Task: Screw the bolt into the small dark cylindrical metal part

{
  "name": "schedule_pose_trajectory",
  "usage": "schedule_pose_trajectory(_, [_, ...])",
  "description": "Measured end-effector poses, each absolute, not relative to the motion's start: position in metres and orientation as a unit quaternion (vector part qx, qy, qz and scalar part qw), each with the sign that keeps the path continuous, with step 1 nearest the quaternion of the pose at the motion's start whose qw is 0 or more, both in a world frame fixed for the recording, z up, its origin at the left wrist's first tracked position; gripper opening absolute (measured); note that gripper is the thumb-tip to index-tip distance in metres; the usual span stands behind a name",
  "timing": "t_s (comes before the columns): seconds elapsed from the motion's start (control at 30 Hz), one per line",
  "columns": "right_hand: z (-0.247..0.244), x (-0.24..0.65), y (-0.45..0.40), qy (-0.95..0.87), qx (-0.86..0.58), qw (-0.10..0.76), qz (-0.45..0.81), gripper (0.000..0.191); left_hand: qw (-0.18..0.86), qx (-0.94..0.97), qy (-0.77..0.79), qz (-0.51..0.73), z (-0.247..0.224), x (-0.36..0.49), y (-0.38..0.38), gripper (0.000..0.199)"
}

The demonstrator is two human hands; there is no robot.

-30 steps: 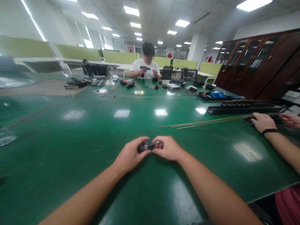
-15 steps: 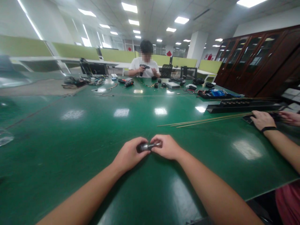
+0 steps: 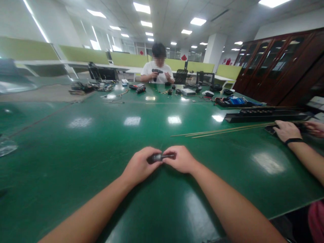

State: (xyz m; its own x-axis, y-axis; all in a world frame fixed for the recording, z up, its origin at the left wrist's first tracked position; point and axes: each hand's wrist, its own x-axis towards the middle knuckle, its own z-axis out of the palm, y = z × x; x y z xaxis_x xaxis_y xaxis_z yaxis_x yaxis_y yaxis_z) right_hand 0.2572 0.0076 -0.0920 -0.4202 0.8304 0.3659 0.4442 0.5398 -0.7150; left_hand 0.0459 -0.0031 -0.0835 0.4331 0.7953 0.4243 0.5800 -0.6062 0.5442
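A small metal cylindrical part (image 3: pixel 157 157) with a thin shaft to its right lies between my two hands, just above the green tabletop (image 3: pixel 121 145). My left hand (image 3: pixel 142 164) is wrapped round the thick left end, thumb below and fingers above. The thin end sits between the thumb and fingers of my right hand (image 3: pixel 180 158), which covers some of it. My fingertips nearly meet around the middle of the part.
Thin brass-coloured rods (image 3: pixel 215 132) reach right toward a co-worker's hand (image 3: pixel 287 131). Behind them lies a long black rail (image 3: pixel 263 116). Across the table a person (image 3: pixel 157 72) holds a power drill near tools and small black parts.
The metal part looks slightly turned between my fingers, while my hands stay almost in place. The whole view has shifted a little.
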Motion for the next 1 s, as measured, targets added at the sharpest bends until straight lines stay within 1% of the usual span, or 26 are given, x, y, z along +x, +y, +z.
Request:
schedule_pose_trajectory(0.17, [-0.0911,0.2571,0.0075,-0.810,-0.391,0.357,0.253,0.014,0.140,0.840,0.401,0.338,-0.0807,0.0446,-0.0037,0.018])
schedule_pose_trajectory(0.4, [-0.0911,0.2548,0.0055,-0.790,-0.398,0.369,0.285,0.023,0.146,0.839,0.401,0.337,-0.0825,0.0444,-0.0041,0.019])
schedule_pose_trajectory(0.67, [-0.0887,0.2538,0.0024,-0.787,-0.402,0.373,0.281,0.013,0.146,0.835,0.407,0.340,-0.0817,0.0422,-0.0063,0.019])
schedule_pose_trajectory(1.0, [-0.0886,0.2554,0.0036,-0.807,-0.399,0.356,0.252,0.015,0.143,0.842,0.393,0.340,-0.0835,0.0441,-0.0035,0.015])
